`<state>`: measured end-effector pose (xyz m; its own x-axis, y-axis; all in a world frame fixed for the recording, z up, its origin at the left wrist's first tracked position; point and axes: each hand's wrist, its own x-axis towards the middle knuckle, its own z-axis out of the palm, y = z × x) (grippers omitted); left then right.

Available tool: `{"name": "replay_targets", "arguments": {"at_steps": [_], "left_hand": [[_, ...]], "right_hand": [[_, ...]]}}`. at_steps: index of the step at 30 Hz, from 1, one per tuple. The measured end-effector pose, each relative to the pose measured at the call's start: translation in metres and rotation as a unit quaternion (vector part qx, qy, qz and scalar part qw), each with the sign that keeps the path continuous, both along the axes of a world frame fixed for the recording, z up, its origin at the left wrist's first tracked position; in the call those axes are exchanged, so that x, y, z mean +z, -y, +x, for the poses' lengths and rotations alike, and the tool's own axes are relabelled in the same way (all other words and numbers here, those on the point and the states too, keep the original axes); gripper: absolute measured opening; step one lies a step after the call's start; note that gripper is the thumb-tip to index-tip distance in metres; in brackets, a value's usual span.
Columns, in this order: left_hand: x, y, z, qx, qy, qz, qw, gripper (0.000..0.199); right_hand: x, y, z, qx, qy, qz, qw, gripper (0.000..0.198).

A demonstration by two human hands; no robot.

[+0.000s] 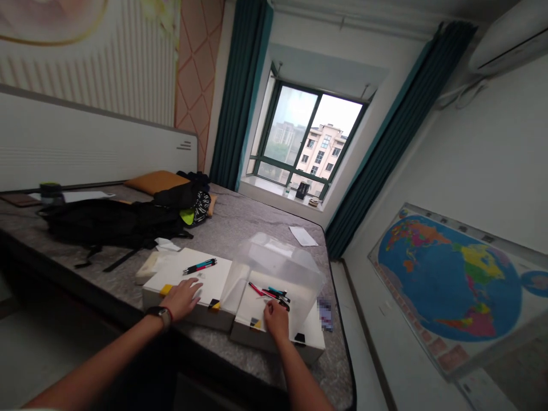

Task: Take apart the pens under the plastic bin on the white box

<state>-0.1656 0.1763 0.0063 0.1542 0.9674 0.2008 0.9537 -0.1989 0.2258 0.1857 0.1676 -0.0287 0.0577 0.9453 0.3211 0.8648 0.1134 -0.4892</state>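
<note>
My left hand [183, 299], with a watch on the wrist, lies open with its fingers apart over the front of the left white box [171, 282]. Just beyond its fingertips, a small bunch of pens [200, 266] in black, teal and red lies on that box. My right hand [277, 321] is closed, fingers curled in, over the right white box [246, 314]. It is right at a loose pile of pens [274, 293] in red, teal and black. Whatever its fingertips grip is hidden. A clear plastic bin [282, 257] lies tipped on its side around this pile.
Both boxes stand near the front edge of a grey mattress [252, 214]. A black backpack [111, 221], an orange cushion [158, 181] and a crumpled tissue [166, 245] lie to the left. A white paper [303, 236] lies behind the bin. A world map [449, 285] hangs on the right.
</note>
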Motion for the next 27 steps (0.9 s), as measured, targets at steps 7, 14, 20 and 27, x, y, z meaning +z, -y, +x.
{"name": "replay_targets", "arguments": {"at_steps": [7,14,20,27], "left_hand": [[0.008,-0.029,-0.001,0.001,-0.02,-0.054,0.998,0.026],[0.011,-0.057,0.004,0.059,-0.019,-0.024,0.998,0.031],[0.003,-0.072,-0.001,0.09,-0.031,-0.034,0.995,0.03],[-0.011,-0.085,-0.01,0.053,-0.026,-0.036,0.998,0.029]], "right_hand": [[0.001,0.004,-0.007,-0.01,0.08,0.006,0.997,0.016],[0.003,0.005,-0.006,0.003,0.066,0.005,0.998,0.018],[0.0,0.002,-0.006,0.005,0.04,0.012,0.999,0.019],[-0.002,-0.001,-0.004,0.007,0.017,0.016,1.0,0.019]]}}
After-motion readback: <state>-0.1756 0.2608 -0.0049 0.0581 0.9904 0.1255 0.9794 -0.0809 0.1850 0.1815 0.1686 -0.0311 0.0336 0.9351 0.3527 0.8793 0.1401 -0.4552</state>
